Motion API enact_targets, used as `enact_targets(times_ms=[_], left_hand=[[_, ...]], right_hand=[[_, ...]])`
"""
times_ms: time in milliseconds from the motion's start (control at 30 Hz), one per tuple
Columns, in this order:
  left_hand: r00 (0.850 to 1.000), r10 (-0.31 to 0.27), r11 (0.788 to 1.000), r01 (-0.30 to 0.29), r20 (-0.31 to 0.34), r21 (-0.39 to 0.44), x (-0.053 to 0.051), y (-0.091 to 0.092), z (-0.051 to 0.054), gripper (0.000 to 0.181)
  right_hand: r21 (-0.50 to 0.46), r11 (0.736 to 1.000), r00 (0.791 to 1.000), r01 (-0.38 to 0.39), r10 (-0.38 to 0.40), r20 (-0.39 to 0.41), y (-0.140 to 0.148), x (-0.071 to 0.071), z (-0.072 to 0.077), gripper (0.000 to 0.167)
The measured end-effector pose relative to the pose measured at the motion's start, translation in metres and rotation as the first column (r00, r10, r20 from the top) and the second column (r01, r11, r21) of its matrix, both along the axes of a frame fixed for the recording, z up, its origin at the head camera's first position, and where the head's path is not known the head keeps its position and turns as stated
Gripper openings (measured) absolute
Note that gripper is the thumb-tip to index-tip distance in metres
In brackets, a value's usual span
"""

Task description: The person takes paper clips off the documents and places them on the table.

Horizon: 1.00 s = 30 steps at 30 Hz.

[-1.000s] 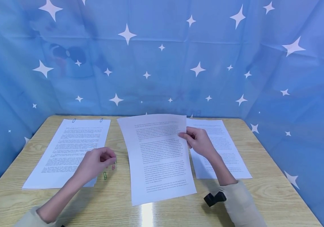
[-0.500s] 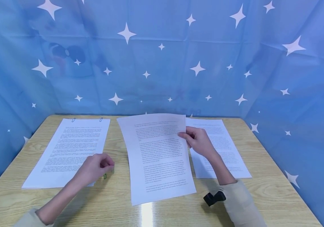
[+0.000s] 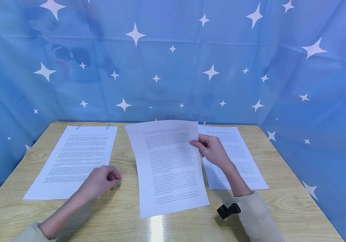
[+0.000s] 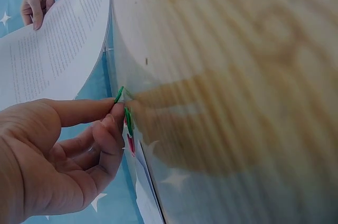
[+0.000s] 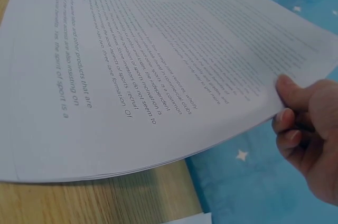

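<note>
In the head view my right hand (image 3: 211, 150) grips the right edge of a few printed sheets (image 3: 170, 168), held up off the table and slightly curved. The right wrist view shows the thumb on top of the sheets (image 5: 158, 76) and the fingers beneath. My left hand (image 3: 101, 179) is low over the table, left of these sheets. In the left wrist view its thumb and forefinger pinch a green paper clip (image 4: 119, 94) at the tabletop. Close beside the fingertips are another green paper clip (image 4: 129, 120) and a pinkish-red one (image 4: 131, 143).
A printed stack (image 3: 76, 154) lies at the left, with two blue paper clips (image 3: 107, 127) on its top edge. More printed paper (image 3: 242, 161) lies at the right, partly behind the held sheets. A blue star-patterned curtain (image 3: 173, 67) hangs behind the wooden table (image 3: 294, 208).
My left hand has come down and slightly toward me, to the green clips on the table. The right hand and its sheets have stayed nearly still.
</note>
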<state>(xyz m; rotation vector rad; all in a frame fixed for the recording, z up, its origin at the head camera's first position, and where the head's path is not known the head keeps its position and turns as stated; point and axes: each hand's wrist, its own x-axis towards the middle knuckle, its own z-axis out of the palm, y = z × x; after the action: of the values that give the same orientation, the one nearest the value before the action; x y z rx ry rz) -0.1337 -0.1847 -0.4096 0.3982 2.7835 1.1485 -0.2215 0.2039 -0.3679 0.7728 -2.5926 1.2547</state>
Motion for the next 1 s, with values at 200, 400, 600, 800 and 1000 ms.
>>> enact_targets(times_ms=[200,400,600,800,1000], left_hand=[[1.0,-0.002,1.0,0.002,0.006,-0.013,0.0,-0.001,0.001,0.007],[1.0,0.006,1.0,-0.006,-0.011,-0.023,-0.002,-0.006,0.008,0.006],[0.999,0.02,1.0,-0.02,-0.035,-0.009,-0.006,-0.011,0.016,0.005],[0.997,0.049,0.999,-0.048,-0.057,0.012,-0.01,-0.01,0.022,0.004],[0.996,0.053,0.998,-0.05,-0.067,0.045,-0.014,-0.003,0.028,0.007]], right_hand=[[0.001,1.0,1.0,0.0,0.0,-0.004,0.0,0.0,0.0,0.013],[-0.001,1.0,1.0,-0.001,0.001,-0.008,0.0,-0.001,-0.001,0.014],[-0.004,1.0,1.0,0.006,-0.006,0.004,0.001,-0.001,-0.002,0.013],[-0.005,1.0,1.0,0.008,-0.008,0.004,0.001,-0.001,-0.001,0.013],[-0.019,1.0,1.0,0.01,-0.01,0.015,0.001,-0.001,0.0,0.015]])
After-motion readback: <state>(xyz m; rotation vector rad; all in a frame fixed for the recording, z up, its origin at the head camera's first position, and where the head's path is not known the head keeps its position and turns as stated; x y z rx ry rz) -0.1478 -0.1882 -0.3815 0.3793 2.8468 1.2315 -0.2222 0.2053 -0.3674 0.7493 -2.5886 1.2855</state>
